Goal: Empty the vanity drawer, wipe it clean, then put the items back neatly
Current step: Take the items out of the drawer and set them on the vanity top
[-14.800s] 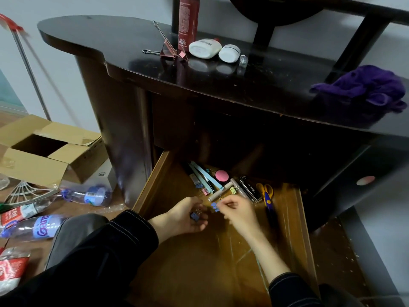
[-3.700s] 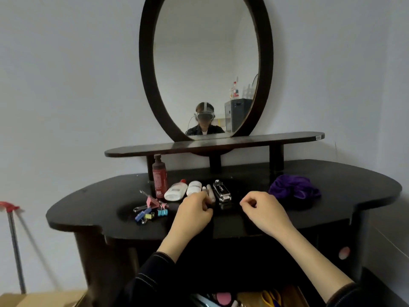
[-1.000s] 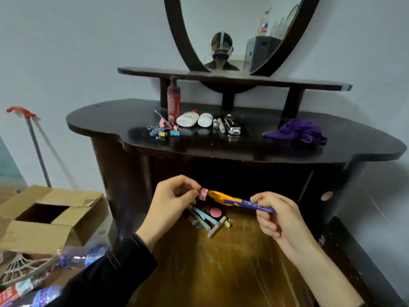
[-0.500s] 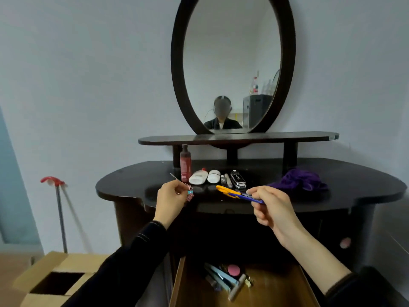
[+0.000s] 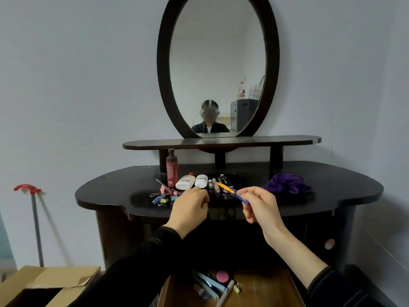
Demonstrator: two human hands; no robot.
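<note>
Cardboard box [image 5: 44, 284], flaps open, sits on the floor at far left. Behind it a red-handled pole [image 5: 33, 209] leans on the wall.

The vanity top [image 5: 106, 191] is dark and glossy with a curved front edge. Its left lobe is bare surface from the rim to the binder clips [image 5: 163, 196]. The clips lie in a loose cluster left of centre, set back from the front edge. Behind them a red bottle [image 5: 172, 168] stands upright under the shelf. A white bottle [image 5: 185, 181] lies on its side just right of it, then a white jar [image 5: 201, 181].

The left hand [image 5: 190, 209] hangs over the front edge, just right of the clips, fingers curled inward. Cannot tell whether it holds anything. An open gap separates the two hands.

The right hand [image 5: 259, 206] pinches the scissors [image 5: 232, 192] at the blue end. The yellow end points up-left over the top.

A purple cloth [image 5: 287, 185] lies bunched to the right, apart from the hand, with bare top beyond it to the right rim.

Below, the drawer [image 5: 265, 289] is pulled out. A pink compact [image 5: 222, 276] and pale blue sticks [image 5: 209, 284] crowd its left part, and its right part is bare wood.
</note>
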